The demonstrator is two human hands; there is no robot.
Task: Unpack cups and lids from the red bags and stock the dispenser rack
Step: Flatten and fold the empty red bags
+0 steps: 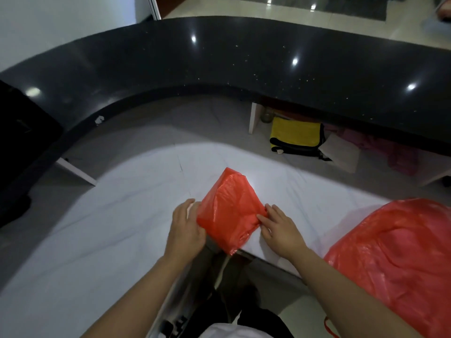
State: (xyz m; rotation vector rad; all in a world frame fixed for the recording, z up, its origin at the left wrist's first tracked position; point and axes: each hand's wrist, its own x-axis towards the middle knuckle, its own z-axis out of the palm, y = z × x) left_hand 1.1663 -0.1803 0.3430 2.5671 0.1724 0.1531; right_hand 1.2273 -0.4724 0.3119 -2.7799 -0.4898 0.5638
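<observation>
A small red plastic bag (229, 213), flattened and folded, lies on the white desk (97, 228) near its front edge. My left hand (186, 226) grips the bag's left edge with curled fingers. My right hand (278, 225) presses straight fingers on the bag's right corner. A large, full red bag (395, 259) stands on the desk at the right; its contents are hidden. No cups, lids or dispenser rack are in view.
A curved black counter (219, 59) rises behind the desk. Under it at the right lie a yellow-and-black bag (295, 136), a paper sheet (339, 152) and pink cloth (400, 154). A dark object (22, 132) stands at the far left.
</observation>
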